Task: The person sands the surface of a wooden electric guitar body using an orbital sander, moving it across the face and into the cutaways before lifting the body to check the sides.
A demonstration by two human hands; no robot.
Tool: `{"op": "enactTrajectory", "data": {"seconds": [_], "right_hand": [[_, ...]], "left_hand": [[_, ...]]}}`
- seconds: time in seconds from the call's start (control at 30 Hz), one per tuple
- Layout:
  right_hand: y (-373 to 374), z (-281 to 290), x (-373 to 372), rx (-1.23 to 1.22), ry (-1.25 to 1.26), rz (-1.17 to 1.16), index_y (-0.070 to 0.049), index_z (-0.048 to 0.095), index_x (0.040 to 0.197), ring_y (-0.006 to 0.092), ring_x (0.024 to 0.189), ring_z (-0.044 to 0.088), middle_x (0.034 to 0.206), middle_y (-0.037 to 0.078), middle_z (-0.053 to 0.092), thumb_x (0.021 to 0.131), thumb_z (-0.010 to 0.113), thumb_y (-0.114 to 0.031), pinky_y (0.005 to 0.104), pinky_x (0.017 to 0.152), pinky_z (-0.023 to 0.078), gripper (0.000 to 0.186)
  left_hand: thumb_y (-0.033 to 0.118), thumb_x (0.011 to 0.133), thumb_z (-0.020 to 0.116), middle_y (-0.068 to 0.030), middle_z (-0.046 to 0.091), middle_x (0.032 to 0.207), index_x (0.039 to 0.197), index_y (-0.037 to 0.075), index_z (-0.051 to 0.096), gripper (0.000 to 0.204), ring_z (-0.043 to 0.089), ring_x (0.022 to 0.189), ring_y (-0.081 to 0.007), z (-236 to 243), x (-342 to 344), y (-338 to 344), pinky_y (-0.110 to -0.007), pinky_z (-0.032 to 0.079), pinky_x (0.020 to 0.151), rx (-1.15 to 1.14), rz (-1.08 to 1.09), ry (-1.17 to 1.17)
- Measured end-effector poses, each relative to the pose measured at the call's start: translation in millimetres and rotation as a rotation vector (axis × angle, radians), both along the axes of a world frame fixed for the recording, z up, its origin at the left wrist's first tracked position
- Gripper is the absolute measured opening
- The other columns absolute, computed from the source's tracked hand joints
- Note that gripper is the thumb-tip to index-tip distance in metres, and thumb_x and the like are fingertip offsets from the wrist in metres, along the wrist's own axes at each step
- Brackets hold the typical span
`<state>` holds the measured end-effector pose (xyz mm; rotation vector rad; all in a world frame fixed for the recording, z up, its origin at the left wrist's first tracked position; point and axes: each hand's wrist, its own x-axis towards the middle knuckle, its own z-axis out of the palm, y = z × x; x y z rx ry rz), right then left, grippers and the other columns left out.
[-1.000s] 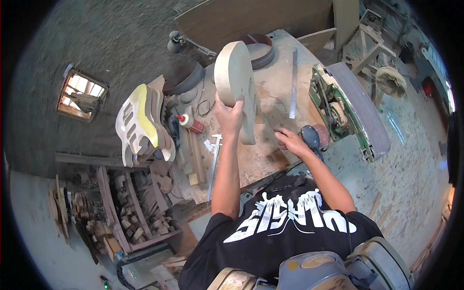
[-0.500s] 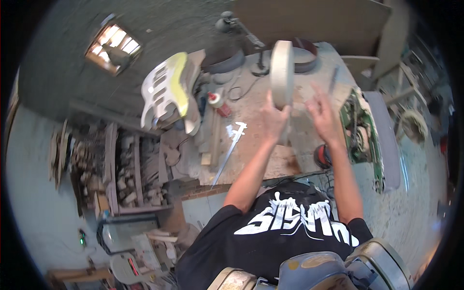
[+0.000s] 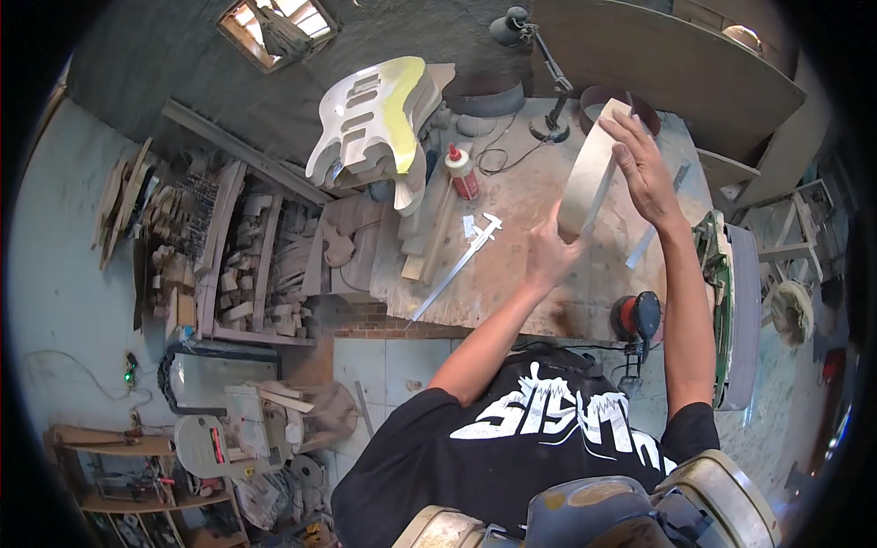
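Note:
A pale cream, disc-like or ring-like piece (image 3: 589, 178) with a broad smooth edge is held up above the workbench, tilted to the right. My left hand (image 3: 553, 254) is closed on its lower end, thumb toward me. My right hand (image 3: 644, 173) lies against its upper right side with the fingers stretched out. Whether the piece is hollow is hidden from this angle. On the bench to the left lie a caliper (image 3: 466, 256) and a white glue bottle with a red cap (image 3: 463, 173).
A workbench (image 3: 512, 292) spans the middle. An unfinished white-and-yellow guitar body (image 3: 370, 119) stands at its far left. A desk lamp (image 3: 548, 73) and a dark round band (image 3: 594, 100) are at the back. A red-and-black sander (image 3: 637, 317) sits near the front edge, by a green machine (image 3: 717, 265).
The cream piece has tilted and moved right with my left hand. My right hand has come from apart to touch its upper side. The head view has shifted, showing more of the bench front.

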<state>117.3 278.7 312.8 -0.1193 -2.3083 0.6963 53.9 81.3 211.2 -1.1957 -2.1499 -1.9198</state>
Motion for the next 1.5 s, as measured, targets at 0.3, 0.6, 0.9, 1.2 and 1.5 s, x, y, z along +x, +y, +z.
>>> {"op": "enactTrajectory", "data": {"seconds": [0.3, 0.6, 0.9, 1.2, 1.5], "right_hand": [[3, -10, -16, 0.018, -0.002, -0.082, -0.016, 0.063, 0.146, 0.0441, 0.153, 0.037, 0.157, 0.015, 0.053, 0.112, 0.042, -0.050, 0.0547, 0.124, 0.027, 0.053], [-25, 2, -14, -0.144, -0.075, -0.016, -0.009, 0.059, 0.149, 0.0357, 0.145, 0.050, 0.157, 0.016, 0.050, 0.112, 0.048, -0.044, 0.0396, 0.119, 0.039, 0.052], [-44, -12, -24, -0.164, -0.034, 0.022, -0.013, 0.056, 0.152, 0.0351, 0.152, 0.041, 0.166, 0.016, 0.040, 0.111, 0.051, -0.043, 0.0408, 0.123, 0.035, 0.050], [-12, -105, 38, -0.442, 0.022, -0.517, -0.001, 0.047, 0.156, 0.0365, 0.153, 0.041, 0.161, 0.023, 0.048, 0.111, 0.046, -0.047, 0.0423, 0.124, 0.033, 0.064], [-108, -134, 131, -1.573, -0.293, 0.098, 0.001, 0.050, 0.152, 0.0255, 0.115, 0.070, 0.129, 0.017, 0.068, 0.104, 0.061, -0.042, 0.0359, 0.085, 0.061, 0.065]], "left_hand": [[0.025, 0.086, 0.084, -0.0219, 0.077, 0.107, 0.137, -0.001, 0.060, 0.063, 0.078, 0.096, -0.0362, -20, -7, -36, -0.042, 0.060, 0.078, -0.003, -0.066, -0.011], [0.025, 0.088, 0.083, -0.0208, 0.078, 0.098, 0.119, -0.003, 0.070, 0.044, 0.079, 0.086, -0.0334, -65, -2, -56, -0.041, 0.061, 0.072, -0.192, -0.053, -0.078], [0.030, 0.084, 0.086, -0.0176, 0.079, 0.095, 0.109, 0.003, 0.077, 0.037, 0.078, 0.087, -0.0317, -117, -9, -42, -0.042, 0.059, 0.073, -0.134, -0.104, -0.316], [0.020, 0.091, 0.083, -0.0155, 0.076, 0.107, 0.116, -0.011, 0.072, 0.041, 0.074, 0.091, -0.0214, -43, -67, -60, -0.035, 0.060, 0.082, 0.012, -0.112, -0.649], [0.026, 0.096, 0.072, -0.0177, 0.075, 0.111, 0.126, -0.010, 0.065, 0.048, 0.076, 0.095, -0.0261, -35, -88, -86, -0.039, 0.064, 0.084, 0.126, -0.438, -1.144]]}}
